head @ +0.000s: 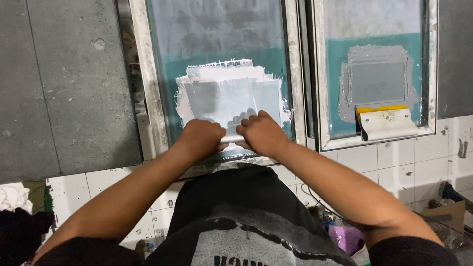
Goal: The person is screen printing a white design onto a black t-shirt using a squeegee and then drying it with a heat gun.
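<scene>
The dark grey work surface point(64, 88) is the largest thing in view, filling the area from nine to eleven o'clock; its bare slab runs up to the frame's left rail, and its lower edge ends over white tiled floor point(394, 167). At twelve o'clock lies the printing screen point(170, 74), a teal mesh in a pale metal frame, with a square patch of white ink point(231, 93) spread across its middle. The ink stops short of the frame rails on both sides, with more teal margin on the left than on the right. At two o'clock a second screen point(335, 88) lies just beside the first, their rails parted by a narrow dark gap, and a yellow-edged squeegee point(387, 120) rests against its lower rail. At the centre, the left hand point(199, 138) and the right hand point(261, 132) are both clenched around the handle of a white squeegee point(231, 139), knuckles up, almost touching. That squeegee sits at the lower edge of the ink patch, close to the near rail. At eight o'clock, crumpled rags point(17, 212) lie on the floor.
</scene>
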